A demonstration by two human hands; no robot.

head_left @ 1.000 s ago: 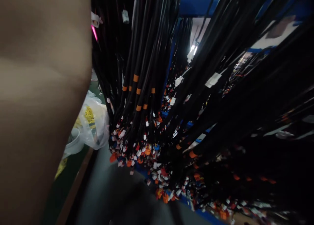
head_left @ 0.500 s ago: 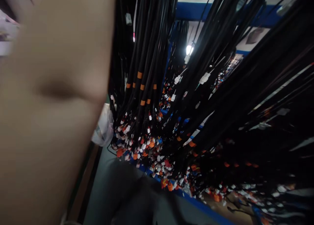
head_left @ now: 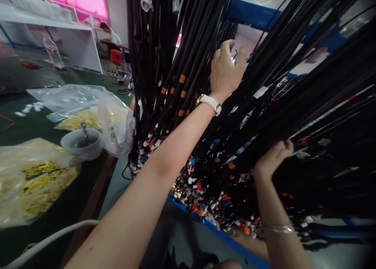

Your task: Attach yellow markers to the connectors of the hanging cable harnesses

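Observation:
Black cables with small white, orange and red connectors hang in thick bundles in front of me. My left hand (head_left: 227, 67), with a white-strapped watch (head_left: 210, 103) on its wrist, is raised in front of a left cable bundle (head_left: 188, 61). Its fingers are curved and apart, slightly blurred, and no cable shows clearly between them. Lower and to the right, my right hand (head_left: 273, 157) is at a slanting cable bundle (head_left: 264, 132), its fingers curled against the black cables and partly lost in the dark. A bracelet (head_left: 280, 229) is on that forearm.
A blue rack beam (head_left: 252, 14) crosses behind the cables. On the green tabletop at left lie bags of yellow parts (head_left: 44, 183), a white cup (head_left: 82, 143) and a clear plastic bag (head_left: 116, 124). Farther back are a bottle (head_left: 52, 51) and a seated person (head_left: 111, 38).
The forearm that filled the left side has moved away, uncovering the tabletop. Both my hands now show among the cables. The view has shifted somewhat to the left.

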